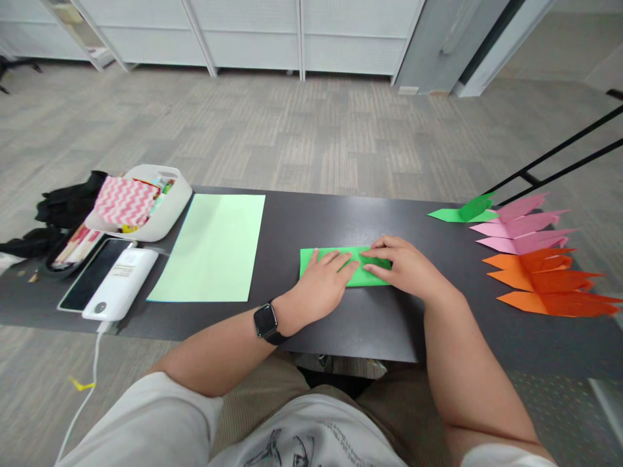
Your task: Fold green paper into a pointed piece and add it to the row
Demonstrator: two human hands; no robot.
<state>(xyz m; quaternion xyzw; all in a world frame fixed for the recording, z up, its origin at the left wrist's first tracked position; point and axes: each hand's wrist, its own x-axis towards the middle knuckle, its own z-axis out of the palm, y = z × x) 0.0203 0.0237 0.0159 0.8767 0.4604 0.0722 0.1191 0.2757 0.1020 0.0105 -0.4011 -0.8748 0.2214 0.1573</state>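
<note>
A bright green strip of folded paper lies lengthwise on the dark table in front of me. My left hand, with a black watch on its wrist, rests flat across the paper's left and middle part, fingers spread. At the right end, my right hand grips the paper, its thumb and index finger around a darker green fold; its other fingers are curled and partly hidden. Left of my hands is a stack of pale green sheets.
Folded paper pieces line the right side: a green one, several pink and several orange. At left are a white basket, a phone, a white power bank with a cable, and black cloth.
</note>
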